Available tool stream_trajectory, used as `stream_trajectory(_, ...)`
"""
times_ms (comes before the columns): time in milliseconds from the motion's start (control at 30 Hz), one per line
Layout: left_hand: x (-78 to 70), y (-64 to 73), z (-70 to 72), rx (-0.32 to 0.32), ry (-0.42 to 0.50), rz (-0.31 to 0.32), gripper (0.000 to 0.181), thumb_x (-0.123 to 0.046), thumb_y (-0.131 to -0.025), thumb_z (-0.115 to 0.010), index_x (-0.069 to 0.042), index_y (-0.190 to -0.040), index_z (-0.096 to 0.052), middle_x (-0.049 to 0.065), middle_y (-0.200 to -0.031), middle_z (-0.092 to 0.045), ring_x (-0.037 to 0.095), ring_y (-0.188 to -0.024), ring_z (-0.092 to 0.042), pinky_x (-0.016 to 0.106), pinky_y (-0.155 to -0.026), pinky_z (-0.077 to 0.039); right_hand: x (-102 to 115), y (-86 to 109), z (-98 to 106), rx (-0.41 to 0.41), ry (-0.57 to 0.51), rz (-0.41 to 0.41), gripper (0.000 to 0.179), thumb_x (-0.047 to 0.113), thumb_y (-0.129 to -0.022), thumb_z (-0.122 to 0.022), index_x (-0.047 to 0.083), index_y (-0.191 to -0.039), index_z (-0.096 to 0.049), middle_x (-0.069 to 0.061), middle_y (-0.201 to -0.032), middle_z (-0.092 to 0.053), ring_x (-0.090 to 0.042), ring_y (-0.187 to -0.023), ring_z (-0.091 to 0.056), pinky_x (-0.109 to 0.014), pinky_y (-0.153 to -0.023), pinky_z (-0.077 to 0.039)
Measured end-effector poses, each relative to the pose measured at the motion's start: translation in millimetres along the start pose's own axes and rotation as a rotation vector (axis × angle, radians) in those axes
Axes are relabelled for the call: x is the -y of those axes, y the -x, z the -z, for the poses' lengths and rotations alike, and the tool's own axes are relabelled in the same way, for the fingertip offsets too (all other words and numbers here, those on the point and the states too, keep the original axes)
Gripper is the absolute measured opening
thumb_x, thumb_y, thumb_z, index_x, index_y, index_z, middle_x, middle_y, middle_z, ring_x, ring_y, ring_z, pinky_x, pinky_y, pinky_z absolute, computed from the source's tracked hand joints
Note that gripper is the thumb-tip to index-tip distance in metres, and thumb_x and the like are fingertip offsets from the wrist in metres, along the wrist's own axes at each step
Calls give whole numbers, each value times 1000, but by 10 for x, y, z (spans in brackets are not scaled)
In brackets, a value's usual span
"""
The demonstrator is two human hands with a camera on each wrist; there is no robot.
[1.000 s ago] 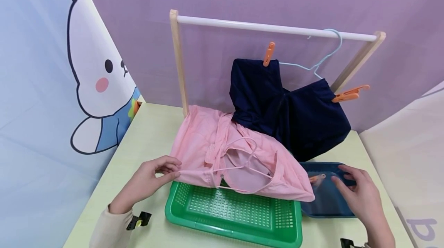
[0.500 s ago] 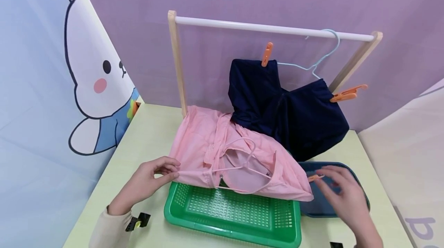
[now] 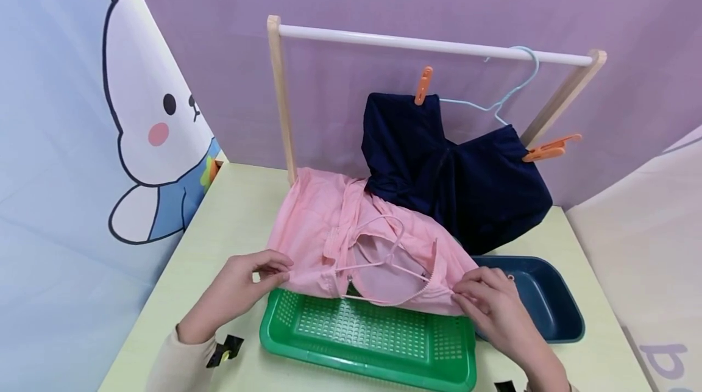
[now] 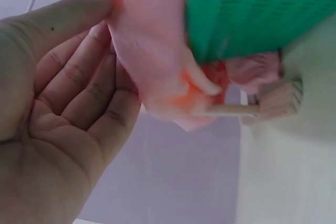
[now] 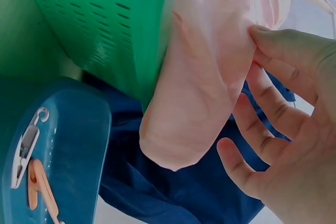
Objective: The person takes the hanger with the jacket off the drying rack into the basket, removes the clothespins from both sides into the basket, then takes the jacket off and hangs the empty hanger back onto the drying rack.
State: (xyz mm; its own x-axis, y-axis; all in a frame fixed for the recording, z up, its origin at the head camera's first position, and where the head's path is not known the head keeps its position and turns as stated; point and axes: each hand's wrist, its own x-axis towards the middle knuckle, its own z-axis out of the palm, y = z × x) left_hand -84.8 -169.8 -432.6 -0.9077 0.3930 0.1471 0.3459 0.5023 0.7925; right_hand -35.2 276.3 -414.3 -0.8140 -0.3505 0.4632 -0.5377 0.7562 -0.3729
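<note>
A pink zip-front jacket lies over the back of a green perforated basket. A pink hanger sits in the neck opening, its hook upward. The left hand pinches the jacket's left shoulder edge between thumb and fingers; in the left wrist view, the left thumb presses the cloth. At the opposite shoulder the right hand pinches the fabric with thumb and forefinger. The right wrist view shows the other fingers of that hand spread beside the jacket.
Behind stands a wooden rack with a white rail. A navy garment hangs there from a light-blue hanger, with orange clothespins on it. A blue tray at right holds a white clothespin and an orange one.
The right hand has moved left from above the blue tray onto the jacket's right shoulder and now pinches it. The left hand has kept its hold, almost unmoved.
</note>
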Motion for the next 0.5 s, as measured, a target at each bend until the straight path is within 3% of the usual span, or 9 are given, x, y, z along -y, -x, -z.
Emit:
stream_trajectory(200, -202, -134, -133, 12, -104, -137, 18, 0, -89, -74, -12, -103, -75, -6, -97, -71, 4, -82, -64, 24, -74, -58, 7, -13, -22, -3, 11, 0, 28, 1, -70, -87, 21, -86, -76, 11, -97, -62, -11, -90, -48, -32, -73, -30)
stream_trajectory(367, -327, -198, -193, 6, -186, -166, 16, -1, -91, -73, -11, -103, -74, -5, -93, -71, 3, -80, -61, 23, -73, -57, 8, -24, -18, 4, 23, -21, 25, 1, -70, -87, 19, -84, -76, 10, -97, -62, -12, -90, -47, -36, -72, -31)
stream_trajectory(500, -416, -252, -218, -14, -191, -209, 17, 0, -90, -72, -9, -104, -74, -5, -94, -71, 3, -78, -60, 23, -72, -57, 6, -37, -18, -4, 16, 9, 26, 1, -69, -87, 19, -85, -76, 10, -97, -62, -12, -90, -48, -34, -72, -32)
